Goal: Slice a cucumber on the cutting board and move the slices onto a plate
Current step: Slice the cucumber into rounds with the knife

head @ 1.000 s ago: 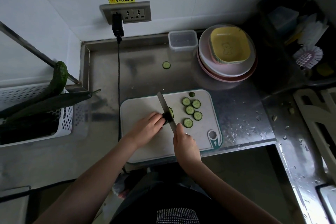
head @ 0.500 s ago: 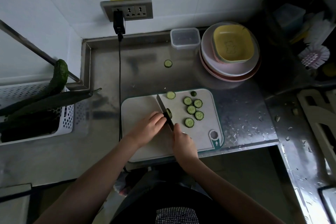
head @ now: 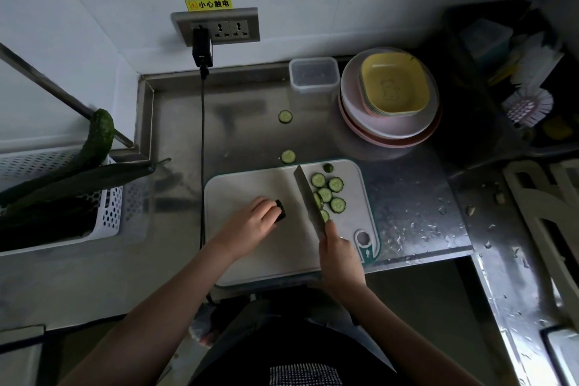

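Your left hand (head: 250, 226) has its fingers curled over the cucumber stub (head: 280, 210) on the cutting board (head: 250, 188). Your right hand (head: 340, 255) grips the knife (head: 308, 197), its blade beside the slices (head: 329, 193). The plates (head: 388, 125) sit behind on the desk (head: 244, 125).

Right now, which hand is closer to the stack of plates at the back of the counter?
Right. The right hand holds the knife at the cutting board's right side, below the stack of plates. The left hand sits farther left, pinning the cucumber stub.

Slices (head: 329, 194) on cutting board (head: 247, 185), plates (head: 388, 122) behind it
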Motion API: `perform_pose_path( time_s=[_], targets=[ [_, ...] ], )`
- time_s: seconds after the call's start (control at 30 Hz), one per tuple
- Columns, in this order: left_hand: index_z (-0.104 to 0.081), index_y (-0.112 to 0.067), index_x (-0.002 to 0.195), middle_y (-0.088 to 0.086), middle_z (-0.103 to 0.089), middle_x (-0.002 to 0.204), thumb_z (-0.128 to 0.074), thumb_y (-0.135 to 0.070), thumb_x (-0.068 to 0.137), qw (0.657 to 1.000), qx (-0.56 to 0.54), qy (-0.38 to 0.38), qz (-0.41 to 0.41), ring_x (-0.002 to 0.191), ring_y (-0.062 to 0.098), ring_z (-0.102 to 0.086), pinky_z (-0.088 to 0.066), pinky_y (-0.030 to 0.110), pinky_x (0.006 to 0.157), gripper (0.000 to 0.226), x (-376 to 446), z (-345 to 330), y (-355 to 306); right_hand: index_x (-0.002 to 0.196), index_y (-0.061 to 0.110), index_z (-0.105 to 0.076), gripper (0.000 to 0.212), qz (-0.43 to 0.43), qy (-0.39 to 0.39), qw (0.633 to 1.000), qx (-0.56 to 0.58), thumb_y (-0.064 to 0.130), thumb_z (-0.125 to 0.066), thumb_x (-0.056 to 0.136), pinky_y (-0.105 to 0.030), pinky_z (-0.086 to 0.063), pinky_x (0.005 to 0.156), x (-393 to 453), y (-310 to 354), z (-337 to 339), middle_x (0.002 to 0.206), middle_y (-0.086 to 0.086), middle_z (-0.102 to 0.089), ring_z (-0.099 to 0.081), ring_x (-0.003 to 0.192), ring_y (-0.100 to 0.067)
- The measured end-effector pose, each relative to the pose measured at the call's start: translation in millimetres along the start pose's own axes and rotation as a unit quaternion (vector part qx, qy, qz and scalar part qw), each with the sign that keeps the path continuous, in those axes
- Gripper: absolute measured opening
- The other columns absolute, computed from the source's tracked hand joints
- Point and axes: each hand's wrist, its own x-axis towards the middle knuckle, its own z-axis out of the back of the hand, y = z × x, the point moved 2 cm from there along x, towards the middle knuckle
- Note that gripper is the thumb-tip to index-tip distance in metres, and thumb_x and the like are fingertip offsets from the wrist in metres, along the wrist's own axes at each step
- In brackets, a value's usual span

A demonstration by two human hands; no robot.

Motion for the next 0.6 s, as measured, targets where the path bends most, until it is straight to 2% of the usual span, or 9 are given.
perform_pose_path(
  time_s=[0.07,0.13,0.27,0.4,0.47,0.53,0.6],
  targets=[
    [-0.068,-0.002,0.087,0.011,-0.064,0.089,-0.086,-0.010,0.061,1.000,-0.008,-0.004,0.000,0.089,0.023,-0.058,-0.055,0.031,0.065,0.033,1.2,0.6,-0.9,0.102,0.015,-0.038,0.005,0.020,-0.014,0.998,0.063,0.019,-0.035,0.100,-0.037,-0.047,0.052,-1.0,4.0,1.6,0.068,-0.008,-0.058,-0.057,0.057,-0.023],
    [-0.068,-0.002,0.088,0.011,-0.064,0.089,-0.085,-0.007,0.060,1.000,-0.009,-0.006,0.000,0.088,0.023,-0.056,-0.054,0.031,0.065,0.033,2.0,0.4,-0.2,0.091,0.013,-0.041,0.011,0.022,-0.033,0.991,0.131,0.020,-0.038,0.099,-0.034,-0.038,0.047,0.5,10.2,4.2,0.061,-0.008,-0.053,-0.050,0.051,-0.023],
    [-0.067,-0.003,0.086,0.009,-0.063,0.088,-0.085,-0.006,0.058,1.000,-0.013,-0.002,0.012,0.086,0.022,-0.057,-0.054,0.030,0.060,0.033,2.6,0.5,1.2,0.085,0.011,-0.047,0.017,-0.013,-0.032,0.972,0.233,0.022,-0.042,0.098,-0.022,-0.033,0.038,4.3,17.1,9.4,0.060,-0.007,-0.051,-0.045,0.044,-0.013],
    [-0.067,-0.003,0.087,0.010,-0.063,0.089,-0.077,-0.004,0.070,1.000,-0.008,-0.009,0.002,0.087,0.024,-0.055,-0.054,0.032,0.061,0.020,-3.0,-3.7,-0.4,0.090,0.015,-0.044,0.012,0.030,-0.023,0.986,0.160,0.022,-0.039,0.099,-0.024,-0.031,0.042,2.0,21.3,8.8,0.059,-0.003,-0.051,-0.045,0.047,-0.015],
    [-0.068,-0.003,0.086,0.010,-0.063,0.089,-0.065,-0.005,0.080,1.000,-0.001,-0.020,-0.006,0.089,0.023,-0.050,-0.053,0.032,0.065,0.007,-4.1,-5.8,-0.6,0.092,0.016,-0.040,0.010,0.051,-0.013,0.990,0.128,0.022,-0.037,0.100,-0.028,-0.031,0.043,-0.4,26.3,4.7,0.060,-0.001,-0.050,-0.046,0.050,-0.018],
    [-0.068,-0.003,0.085,0.010,-0.063,0.089,-0.051,-0.009,0.086,1.000,0.004,-0.030,-0.007,0.090,0.022,-0.048,-0.051,0.030,0.068,0.017,-3.2,-7.0,-0.5,0.096,0.016,-0.041,0.008,0.060,-0.007,0.993,0.104,0.022,-0.037,0.100,-0.032,-0.033,0.046,-2.5,31.3,1.8,0.065,-0.004,-0.052,-0.048,0.055,-0.024],
    [-0.068,-0.003,0.085,0.010,-0.063,0.089,-0.047,-0.012,0.087,1.000,0.006,-0.029,-0.008,0.091,0.021,-0.049,-0.049,0.029,0.068,0.023,-2.2,-7.5,0.6,0.104,0.014,-0.043,0.011,0.060,-0.008,0.994,0.090,0.022,-0.037,0.100,-0.031,-0.035,0.051,-3.6,33.3,0.1,0.068,-0.007,-0.053,-0.049,0.059,-0.027]
  ],
)
